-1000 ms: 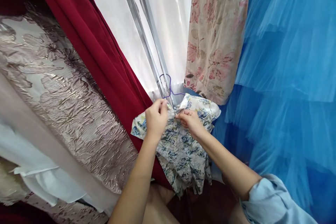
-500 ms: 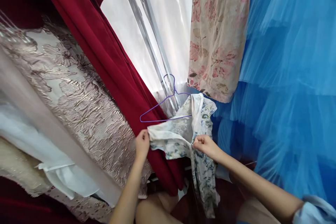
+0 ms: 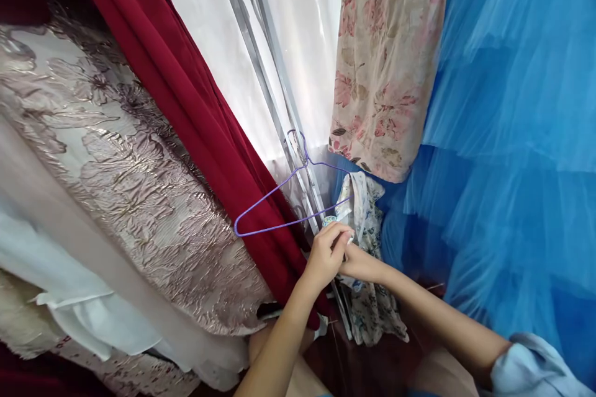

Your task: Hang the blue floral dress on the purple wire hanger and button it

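L hand [image 3: 327,252] pinches part of floral top [image 3: 371,315]; R hand [image 3: 362,264] right up vs it, fingers mostly hidden, can't tell grip. Top hangs off R side of hanger [image 3: 307,162], btwn red cloth [image 3: 195,124] & blue tulle [image 3: 503,136].

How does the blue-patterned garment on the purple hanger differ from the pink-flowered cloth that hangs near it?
The blue-patterned garment has small, dense motifs; the pink-flowered cloth has larger, spaced flowers. The garment is bunched at the left hand and right hand, while the cloth hangs smoother, apart from both. Both have a pale ground.
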A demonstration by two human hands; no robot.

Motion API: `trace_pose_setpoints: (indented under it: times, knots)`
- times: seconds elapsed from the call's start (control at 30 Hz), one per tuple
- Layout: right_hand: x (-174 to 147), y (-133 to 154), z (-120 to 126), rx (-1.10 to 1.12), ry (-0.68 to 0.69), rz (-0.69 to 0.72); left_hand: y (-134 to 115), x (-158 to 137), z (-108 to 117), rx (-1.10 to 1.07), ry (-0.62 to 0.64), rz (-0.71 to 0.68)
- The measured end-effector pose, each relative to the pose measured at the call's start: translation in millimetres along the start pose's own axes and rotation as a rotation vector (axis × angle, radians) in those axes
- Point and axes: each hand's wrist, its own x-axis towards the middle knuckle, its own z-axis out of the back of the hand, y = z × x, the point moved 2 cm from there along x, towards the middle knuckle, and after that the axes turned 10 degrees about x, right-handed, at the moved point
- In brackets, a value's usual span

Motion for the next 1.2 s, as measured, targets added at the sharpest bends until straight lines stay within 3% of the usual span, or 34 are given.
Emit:
trace_pose_setpoints:
  times: [0.1,0.23,0.3,0.4,0.57,0.63,0.73,0.83,0.93,1.07,1.2]
  knots:
    - [-2.9,3.2,12.0,0.222,-0.061,-0.154,15.4,-4.2,-6.8,-0.025,0.069,0.114]
    - [-21.5,27.0,32.7,0.298,-0.052,-0.357,37.5,-27.1,-8.8,-0.190,0.198,0.259]
    - [-27.7,42.9,41.4,0.317,-0.001,-0.368,39.1,-38.5,-10.6,-0.219,0.293,0.251]
    - [-31.7,58.5,52.2,0.349,0.000,-0.368,39.3,-51.0,-12.0,-0.053,0.362,0.223]
    - [-29.4,55.7,77.4,0.412,-0.132,-0.296,65.5,-73.9,6.3,0.202,0.377,0.249]
    - [-22.3,47.6,97.5,0.380,-0.289,-0.229,82.2,-86.7,27.6,0.291,0.373,0.271]
    - [-3.4,36.7,127.9,0.203,-0.531,-0.084,100.7,-102.4,74.0,0.318,0.246,0.360]
    - [24.2,30.4,138.7,-0.036,-0.523,0.056,103.1,-102.3,122.7,0.350,0.041,0.395]
    - [51.9,23.9,132.0,-0.110,-0.451,0.160,97.0,-84.2,157.1,0.465,-0.158,0.407]
    - [71.9,9.9,119.4,-0.138,-0.394,0.102,96.8,-47.2,176.1,0.537,-0.387,0.421]
    - [65.5,1.2,113.3,-0.129,-0.423,0.019,105.9,-8.5,174.8,0.441,-0.408,0.400]
